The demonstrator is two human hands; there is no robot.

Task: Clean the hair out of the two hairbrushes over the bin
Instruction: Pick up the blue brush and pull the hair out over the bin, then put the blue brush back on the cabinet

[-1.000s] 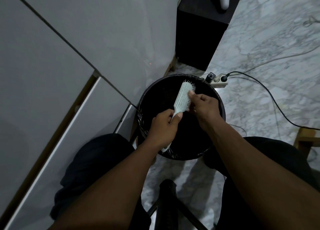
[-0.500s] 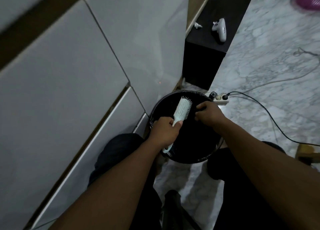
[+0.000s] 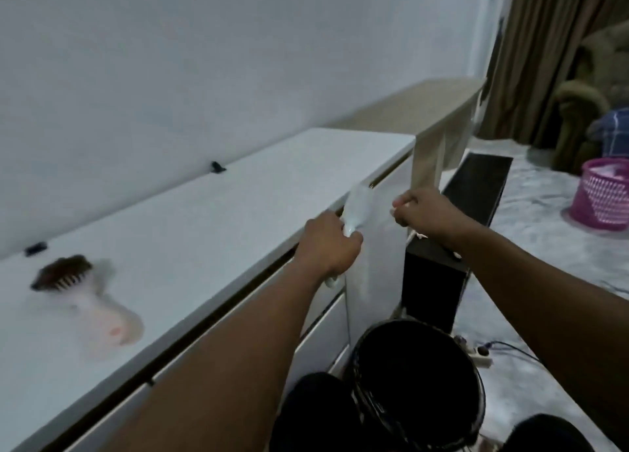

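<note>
My left hand (image 3: 328, 244) grips the handle of a pale mint hairbrush (image 3: 357, 206), raised at the front edge of the white dresser top (image 3: 204, 230). The brush is blurred. My right hand (image 3: 422, 213) is just right of it, fingers curled closed; whether it pinches hair I cannot tell. A second hairbrush (image 3: 81, 291), pink-handled with dark bristles, lies on the dresser top at the far left. The black bin (image 3: 418, 383) stands on the floor below my arms, between my knees.
White drawer fronts (image 3: 323, 318) face me under the dresser top. A dark low cabinet (image 3: 442, 274) stands right of the dresser. A power strip with cable (image 3: 481, 353) lies on the marble floor behind the bin. A pink basket (image 3: 602, 196) sits far right.
The view has swung up from the bin to the dresser. Both hands have risen from over the bin to dresser height, the left still holding the mint brush.
</note>
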